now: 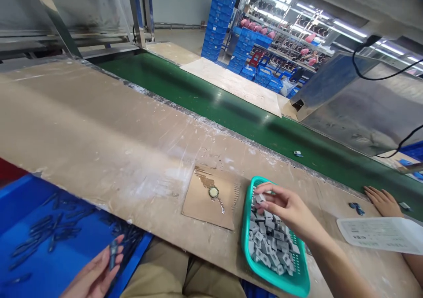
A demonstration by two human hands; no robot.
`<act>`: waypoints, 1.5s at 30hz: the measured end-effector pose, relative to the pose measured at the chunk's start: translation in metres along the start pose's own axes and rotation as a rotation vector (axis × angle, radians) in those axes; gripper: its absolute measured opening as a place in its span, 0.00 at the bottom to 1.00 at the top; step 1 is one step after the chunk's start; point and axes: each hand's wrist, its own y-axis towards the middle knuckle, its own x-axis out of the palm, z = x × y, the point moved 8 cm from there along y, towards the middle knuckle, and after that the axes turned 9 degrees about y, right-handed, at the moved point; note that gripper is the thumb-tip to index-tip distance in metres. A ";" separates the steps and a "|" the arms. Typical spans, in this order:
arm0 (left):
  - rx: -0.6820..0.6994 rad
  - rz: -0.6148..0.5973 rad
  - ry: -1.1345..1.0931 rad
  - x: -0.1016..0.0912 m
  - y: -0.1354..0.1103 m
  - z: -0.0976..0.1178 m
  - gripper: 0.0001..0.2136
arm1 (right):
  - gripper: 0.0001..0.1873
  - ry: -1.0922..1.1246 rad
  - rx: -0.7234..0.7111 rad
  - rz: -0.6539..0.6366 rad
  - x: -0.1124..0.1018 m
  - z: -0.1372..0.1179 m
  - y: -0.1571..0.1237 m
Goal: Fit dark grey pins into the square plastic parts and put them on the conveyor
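My right hand (287,207) reaches over a teal plastic basket (246,240) full of several small grey blocks and pinches one grey block (260,197) between thumb and fingertips. My left hand (95,274) is low at the bottom left, over a blue tray (29,210), fingers closed round a thin dark blue part (113,253). Several more dark blue parts (49,232) lie scattered in that tray.
A cardboard square (201,207) with a small round metal piece (213,192) lies on the worn bench left of the basket. A green conveyor belt (211,104) runs behind the bench. Another person's hand (383,200) rests at the right near a printed sheet (380,234).
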 end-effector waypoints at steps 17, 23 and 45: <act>0.023 -0.699 -0.158 0.159 -0.071 -0.008 0.07 | 0.18 -0.486 -0.207 0.152 0.071 0.000 0.034; 0.044 -0.700 -0.098 0.155 -0.073 -0.003 0.11 | 0.15 -0.644 -0.318 0.178 0.077 -0.001 0.029; 0.186 -0.644 0.146 0.162 -0.069 -0.002 0.12 | 0.22 -0.537 -0.245 0.223 0.068 0.001 0.029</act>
